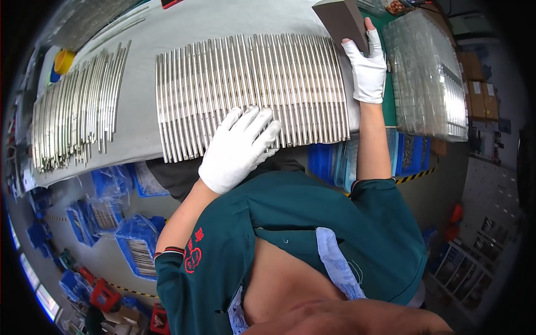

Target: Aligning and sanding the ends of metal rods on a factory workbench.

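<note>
A long row of shiny metal rods (251, 89) lies side by side on the grey-covered table in front of me. My left hand (240, 148), in a white glove, rests flat on the near ends of the rods, fingers stretched out and close together. Beyond the row's right end, my right hand (368, 72) grips a dark brown rectangular block (341, 22) by its near end. That glove leaves two fingertips bare. The block is held at the table's far right, beside a green mat (389, 114).
More metal rods (81, 109) lie in a looser group at the left, near a yellow cup (64, 60). Stacked clear plastic trays (427, 78) stand to the right. Blue bins (137, 245) with rods sit below the table's edge. Brown cartons (483, 100) are farther right.
</note>
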Demonstrator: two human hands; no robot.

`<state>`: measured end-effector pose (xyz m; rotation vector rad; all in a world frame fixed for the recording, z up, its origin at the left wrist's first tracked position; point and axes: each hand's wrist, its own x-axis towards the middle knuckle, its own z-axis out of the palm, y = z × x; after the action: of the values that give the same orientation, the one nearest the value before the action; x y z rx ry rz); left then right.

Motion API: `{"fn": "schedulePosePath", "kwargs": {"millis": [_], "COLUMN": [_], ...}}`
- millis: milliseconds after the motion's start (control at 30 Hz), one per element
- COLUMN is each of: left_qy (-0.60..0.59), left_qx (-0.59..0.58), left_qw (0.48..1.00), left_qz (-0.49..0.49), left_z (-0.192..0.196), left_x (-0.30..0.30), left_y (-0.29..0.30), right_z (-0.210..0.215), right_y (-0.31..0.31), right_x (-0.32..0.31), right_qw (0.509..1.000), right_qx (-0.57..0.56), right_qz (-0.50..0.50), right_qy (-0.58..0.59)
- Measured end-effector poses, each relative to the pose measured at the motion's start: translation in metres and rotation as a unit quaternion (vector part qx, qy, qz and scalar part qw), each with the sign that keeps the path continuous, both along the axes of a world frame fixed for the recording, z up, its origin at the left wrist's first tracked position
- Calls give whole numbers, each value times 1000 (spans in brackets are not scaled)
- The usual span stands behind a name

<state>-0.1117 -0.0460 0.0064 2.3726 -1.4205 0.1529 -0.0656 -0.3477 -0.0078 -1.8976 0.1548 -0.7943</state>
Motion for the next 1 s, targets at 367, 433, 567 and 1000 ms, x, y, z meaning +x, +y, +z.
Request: {"fn": "schedulePosePath", "kwargs": {"millis": [367,433,567,1000], "left_qy": [6,13,14,56], "left_qx": [-57,-59,-68,-97], "left_qw": [998,998,998,993], "left_qz": [12,12,3,-26], "left_z": [-4,-5,-7,-6], "left_x": [-1,-2,-2,3], "left_y": [0,0,-2,0], "right_z": [58,64,66,61], "right_y": [33,42,74,56], "right_x": [-15,-7,-1,0], "right_qw": [923,888,867,884], "right_qx": [-92,-208,-315,-213], "right_qz": [313,357,340,354], "right_qy": [206,201,182,219]}}
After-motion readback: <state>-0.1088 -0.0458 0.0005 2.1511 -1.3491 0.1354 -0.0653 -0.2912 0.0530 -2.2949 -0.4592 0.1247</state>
